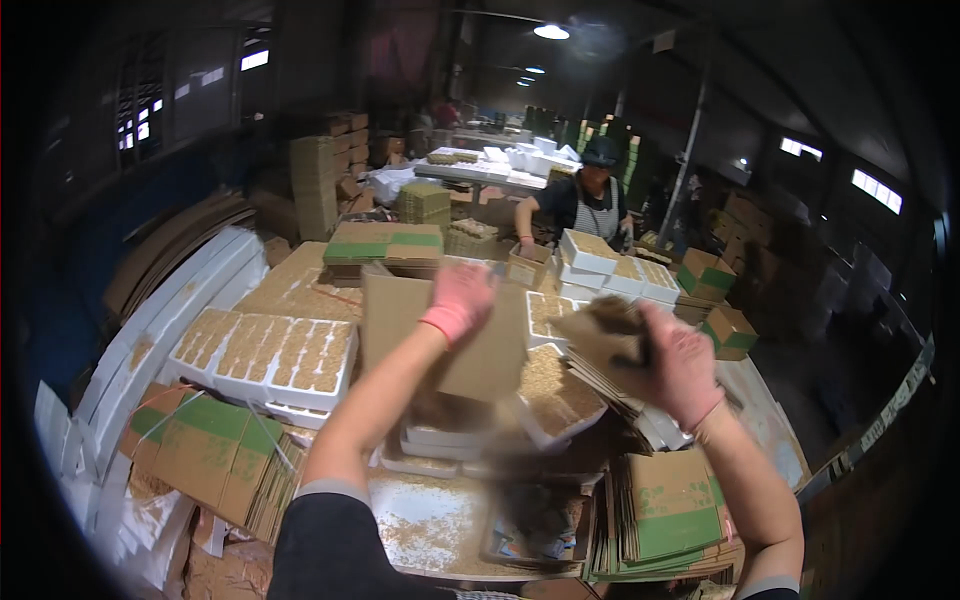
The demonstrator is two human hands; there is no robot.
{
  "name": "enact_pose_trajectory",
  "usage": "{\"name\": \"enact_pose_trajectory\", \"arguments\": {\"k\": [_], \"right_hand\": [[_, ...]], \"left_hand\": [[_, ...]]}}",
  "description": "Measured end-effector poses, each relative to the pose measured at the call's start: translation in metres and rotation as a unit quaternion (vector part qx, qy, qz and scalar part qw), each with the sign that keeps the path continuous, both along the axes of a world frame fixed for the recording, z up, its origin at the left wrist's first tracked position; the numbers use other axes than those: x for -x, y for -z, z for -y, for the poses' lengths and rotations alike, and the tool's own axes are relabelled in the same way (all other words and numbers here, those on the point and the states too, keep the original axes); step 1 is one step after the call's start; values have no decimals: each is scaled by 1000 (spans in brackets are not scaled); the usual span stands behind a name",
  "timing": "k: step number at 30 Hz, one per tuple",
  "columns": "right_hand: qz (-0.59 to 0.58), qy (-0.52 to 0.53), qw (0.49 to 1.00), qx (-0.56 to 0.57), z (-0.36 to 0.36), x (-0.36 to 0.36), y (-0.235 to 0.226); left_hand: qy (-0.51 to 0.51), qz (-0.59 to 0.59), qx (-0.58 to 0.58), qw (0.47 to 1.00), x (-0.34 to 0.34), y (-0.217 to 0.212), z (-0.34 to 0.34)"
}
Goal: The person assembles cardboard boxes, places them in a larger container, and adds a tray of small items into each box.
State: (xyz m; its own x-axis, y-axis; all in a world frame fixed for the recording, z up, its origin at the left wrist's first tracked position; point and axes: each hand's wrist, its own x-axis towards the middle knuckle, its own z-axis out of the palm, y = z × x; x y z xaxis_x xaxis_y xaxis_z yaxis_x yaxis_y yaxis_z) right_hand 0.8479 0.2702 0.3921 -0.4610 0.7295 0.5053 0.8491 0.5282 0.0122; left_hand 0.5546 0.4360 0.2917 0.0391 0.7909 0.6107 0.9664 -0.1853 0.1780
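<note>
A ceiling lamp [551, 32] and bright windows [877, 191] glare amid deep gloom. Fisheye distortion curves the edges into black, while motion blurs my right hand [682, 366].

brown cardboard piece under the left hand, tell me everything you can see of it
The brown cardboard piece shows a broad, plain, roughly rectangular face with no print visible on it. It is in the middle of the view, just beyond some white trays. The left hand lies over its upper part, and the forearm crosses in front, hiding some of the face. Its lower edge is blurred. I can't tell whether it is a flat sheet or part of a box.
</note>
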Motion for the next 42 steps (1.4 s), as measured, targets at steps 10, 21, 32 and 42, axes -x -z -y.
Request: {"name": "enact_pose_trajectory", "arguments": {"k": [10,21,32,42], "right_hand": [[-84,-31,957,277,-51,61,103],[-68,-26,966,250,-49,-1,140],[177,-65,964,190,-41,149,161],[-112,-150,981,-51,31,59,27]], "left_hand": [[157,172,69,970,-78,41,102],[210,-239,172,932,95,25,94],[276,-215,131,928,90,52,137],[209,11,-236,949,216,19,214]]}}
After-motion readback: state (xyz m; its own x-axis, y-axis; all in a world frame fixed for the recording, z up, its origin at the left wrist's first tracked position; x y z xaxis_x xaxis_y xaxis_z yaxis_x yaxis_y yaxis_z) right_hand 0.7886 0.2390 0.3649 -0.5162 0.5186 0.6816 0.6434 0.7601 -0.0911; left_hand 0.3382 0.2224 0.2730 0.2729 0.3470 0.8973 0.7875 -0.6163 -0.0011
